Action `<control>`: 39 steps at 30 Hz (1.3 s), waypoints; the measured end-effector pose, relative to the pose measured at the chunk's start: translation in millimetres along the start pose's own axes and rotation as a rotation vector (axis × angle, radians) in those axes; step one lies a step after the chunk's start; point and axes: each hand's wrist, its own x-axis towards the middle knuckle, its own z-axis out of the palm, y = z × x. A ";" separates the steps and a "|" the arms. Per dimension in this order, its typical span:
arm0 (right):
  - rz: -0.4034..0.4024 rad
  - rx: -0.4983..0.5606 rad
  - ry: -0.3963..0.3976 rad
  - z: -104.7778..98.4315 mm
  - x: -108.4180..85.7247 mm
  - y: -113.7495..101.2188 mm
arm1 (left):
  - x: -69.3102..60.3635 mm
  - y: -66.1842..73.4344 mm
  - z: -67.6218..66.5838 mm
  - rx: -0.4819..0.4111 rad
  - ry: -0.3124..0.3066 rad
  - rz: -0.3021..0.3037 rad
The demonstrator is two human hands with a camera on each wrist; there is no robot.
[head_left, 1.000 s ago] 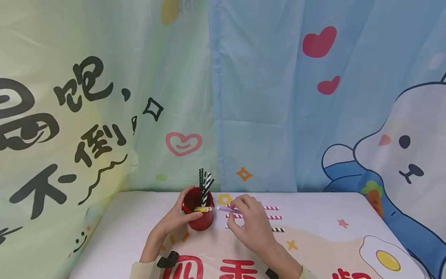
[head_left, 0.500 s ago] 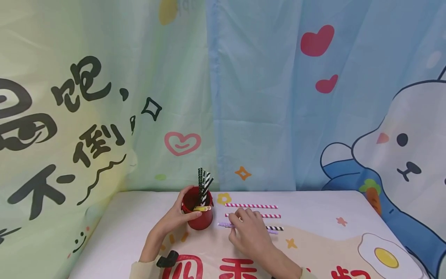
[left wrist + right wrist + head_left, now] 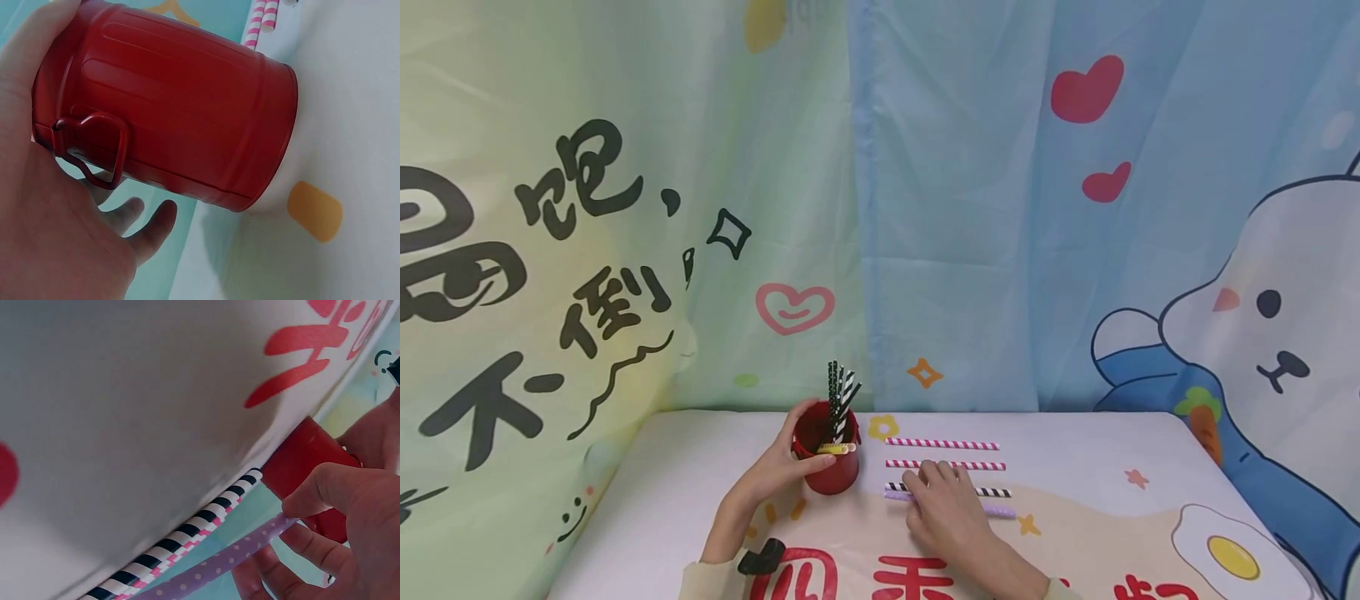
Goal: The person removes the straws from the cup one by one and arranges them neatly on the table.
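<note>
My left hand (image 3: 778, 462) grips the red metal bucket (image 3: 835, 478) near its rim, thumb in front and fingers round the far side. Black-and-white patterned paper straws (image 3: 844, 408) stand in the bucket, and yellow straw ends (image 3: 835, 449) show at its rim. To the right, my right hand (image 3: 951, 517) pinches a purple polka-dot paper straw (image 3: 219, 562) between thumb and finger. In the head view this purple straw (image 3: 1000, 511) stretches just in front of a black-and-white striped straw (image 3: 995, 492), partly covered by the hand.
Two pink-and-white striped straws, a farther (image 3: 942, 444) and a nearer one (image 3: 988, 466), lie roughly parallel behind the black-and-white one. The printed tablecloth (image 3: 1090, 467) reaches back to a patterned curtain (image 3: 955, 208).
My right hand has brought the purple straw from beside the bucket toward me and slightly right, past the striped straws. The left hand keeps its hold on the bucket.
</note>
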 end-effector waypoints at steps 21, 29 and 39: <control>0.011 -0.044 -0.080 12.3 -6.8 -1.0 | 0.4 0.9 1.6 -0.005 -0.001 -0.002; -0.003 -0.055 -0.063 13.1 -6.5 -0.4 | 0.2 1.2 1.1 -0.010 0.003 -0.004; 0.007 -0.050 -0.118 13.9 -4.8 0.9 | 1.1 -3.7 0.4 0.009 0.007 0.001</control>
